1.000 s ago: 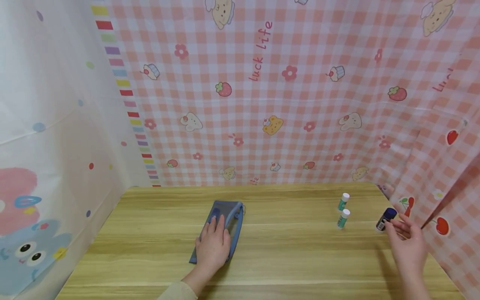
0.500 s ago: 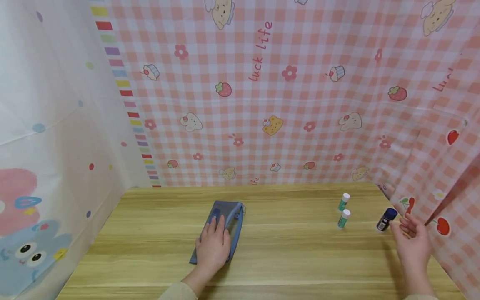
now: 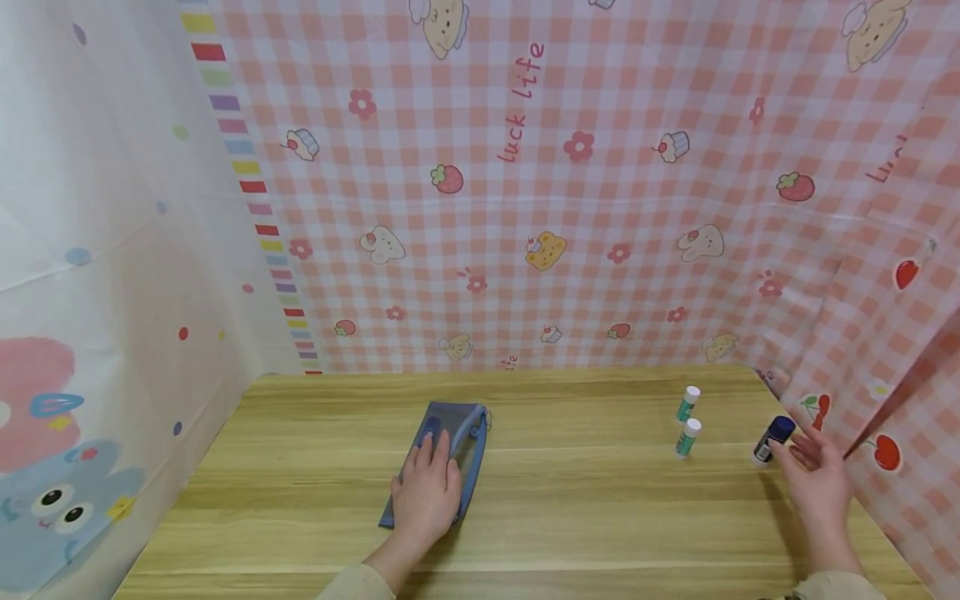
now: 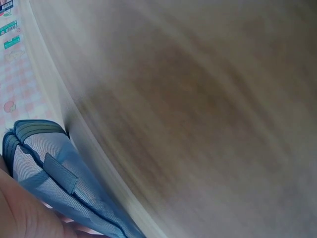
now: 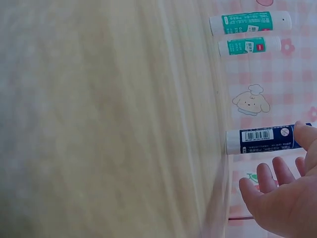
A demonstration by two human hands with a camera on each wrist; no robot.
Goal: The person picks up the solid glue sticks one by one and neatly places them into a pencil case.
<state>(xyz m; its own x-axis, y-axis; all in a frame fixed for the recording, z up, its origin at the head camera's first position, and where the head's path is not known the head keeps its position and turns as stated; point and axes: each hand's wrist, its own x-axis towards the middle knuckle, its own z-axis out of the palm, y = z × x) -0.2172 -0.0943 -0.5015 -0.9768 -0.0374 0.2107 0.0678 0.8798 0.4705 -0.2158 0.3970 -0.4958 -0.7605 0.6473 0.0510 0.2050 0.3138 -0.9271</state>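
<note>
My left hand [image 3: 427,496] rests flat, fingers extended, on a blue mesh pencil case [image 3: 470,475] with a zip. Inside the case, a dark blue shape shows faintly through the mesh beyond my fingertips. On the right, a dark blue glue stick [image 3: 773,440] with a white base stands upright on the table. My right hand [image 3: 816,483] is beside it, thumb at the upper part and fingers loosely bent. In the right wrist view the thumb overlaps that glue stick [image 5: 262,140], while the other fingers are apart from it; whether the thumb touches cannot be told.
Two green glue sticks with white caps, a rear one [image 3: 687,404] and a nearer one [image 3: 687,438], stand upright left of the dark blue one. The wooden table [image 3: 585,517] meets a pink checked cloth [image 3: 562,208] at the back and right. White cloth [image 3: 135,250] hangs at left.
My right hand shifted slightly right, away from the dark blue glue stick, then came back left to it. My left hand and the pencil case stayed in place.
</note>
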